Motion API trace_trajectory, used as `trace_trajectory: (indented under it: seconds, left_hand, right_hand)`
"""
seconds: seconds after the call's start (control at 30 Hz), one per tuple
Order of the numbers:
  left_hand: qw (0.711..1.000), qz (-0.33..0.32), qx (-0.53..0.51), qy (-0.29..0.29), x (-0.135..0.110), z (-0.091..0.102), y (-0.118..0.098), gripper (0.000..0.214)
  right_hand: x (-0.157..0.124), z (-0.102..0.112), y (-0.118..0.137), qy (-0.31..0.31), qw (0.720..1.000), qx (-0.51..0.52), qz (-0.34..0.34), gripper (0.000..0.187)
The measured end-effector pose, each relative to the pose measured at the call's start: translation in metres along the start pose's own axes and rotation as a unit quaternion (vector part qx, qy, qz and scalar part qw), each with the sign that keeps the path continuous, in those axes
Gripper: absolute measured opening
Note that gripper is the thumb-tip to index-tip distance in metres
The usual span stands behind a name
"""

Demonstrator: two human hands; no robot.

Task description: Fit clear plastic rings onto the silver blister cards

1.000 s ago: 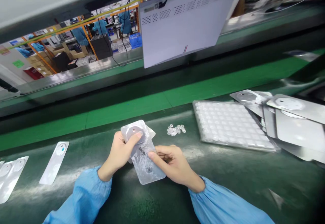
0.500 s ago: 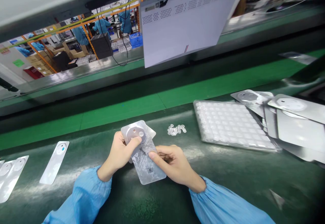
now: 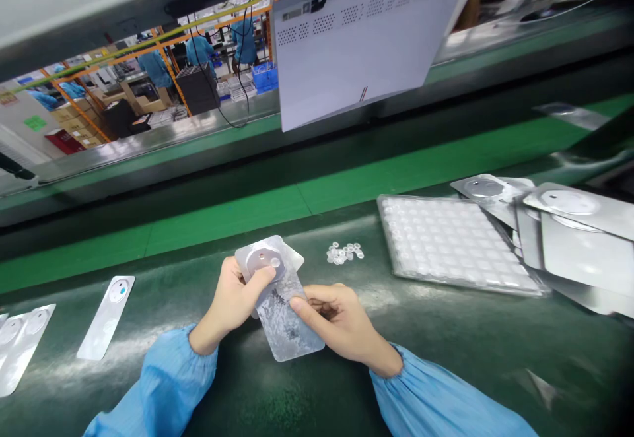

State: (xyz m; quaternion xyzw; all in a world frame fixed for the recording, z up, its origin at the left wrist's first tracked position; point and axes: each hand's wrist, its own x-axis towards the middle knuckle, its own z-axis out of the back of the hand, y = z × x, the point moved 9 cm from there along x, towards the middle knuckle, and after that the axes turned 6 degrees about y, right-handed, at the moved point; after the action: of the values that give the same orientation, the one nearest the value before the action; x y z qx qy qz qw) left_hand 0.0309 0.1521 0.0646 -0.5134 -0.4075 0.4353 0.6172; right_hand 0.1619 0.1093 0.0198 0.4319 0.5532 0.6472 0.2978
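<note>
A silver-grey phone back cover (image 3: 292,325) with a round camera area at its top is held tilted in front of me by both hands. My left hand (image 3: 238,295) grips its upper left side, thumb lying on the round area. My right hand (image 3: 341,321) pinches its right edge between thumb and fingers. Behind the cover a second pale sheet (image 3: 296,259) peeks out; its lower part is hidden. Just beyond my right hand lies a small heap of clear round caps (image 3: 344,253) on the dark green worktop (image 3: 347,391).
To the right sit a clear tray (image 3: 456,242) of small white pieces and a loose pile of similar covers (image 3: 584,239). More covers (image 3: 106,318) lie at the left. A green conveyor belt (image 3: 238,219) runs behind the worktop, beneath a hanging white panel (image 3: 356,54).
The belt's seams and a clear plastic piece on it at the far right have shifted left. My hands and the cover have hardly moved.
</note>
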Motion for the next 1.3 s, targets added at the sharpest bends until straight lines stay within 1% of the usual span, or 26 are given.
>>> trace_trajectory:
  seconds: [0.17, 0.3, 0.4, 0.5, 0.7, 0.87, 0.97, 1.13, 1.3]
  left_hand:
    - [1.000, -0.010, 0.007, -0.001, 0.000, 0.000, -0.002, 0.030]
    - [0.998, -0.039, 0.016, -0.038, 0.001, 0.012, -0.009, 0.016]
    - [0.999, -0.028, 0.013, -0.045, 0.002, 0.020, -0.010, 0.033]
    - [0.998, -0.018, 0.047, -0.035, 0.001, 0.023, -0.012, 0.034]
    - [0.987, -0.066, 0.139, -0.050, -0.005, 0.024, -0.029, 0.028]
    - [0.979, -0.093, 0.175, -0.056, -0.006, 0.024, -0.035, 0.026]
    - [0.978, -0.096, 0.179, -0.055, -0.006, 0.024, -0.035, 0.024]
    - [0.979, -0.091, 0.175, -0.047, -0.005, 0.023, -0.033, 0.028]
    - [0.978, -0.087, 0.183, -0.043, -0.004, 0.024, -0.032, 0.027]
  right_hand:
    - [0.000, 0.000, 0.001, -0.001, 1.000, -0.008, 0.004, 0.045]
    - [0.000, 0.000, 0.001, 0.000, 1.000, -0.020, -0.003, 0.047]
    - [0.002, -0.001, 0.004, 0.004, 1.000, -0.029, 0.008, 0.049]
    - [0.003, -0.002, 0.008, 0.010, 0.999, -0.034, 0.020, 0.048]
    - [0.003, -0.003, 0.009, 0.016, 0.999, -0.035, 0.022, 0.045]
    - [0.003, -0.003, 0.010, 0.016, 0.999, -0.032, 0.024, 0.045]
    - [0.002, -0.004, 0.010, 0.018, 0.999, -0.032, 0.023, 0.046]
    - [0.002, -0.004, 0.007, 0.019, 0.999, -0.041, 0.011, 0.049]
    - [0.002, -0.004, 0.005, 0.020, 0.999, -0.043, 0.006, 0.049]
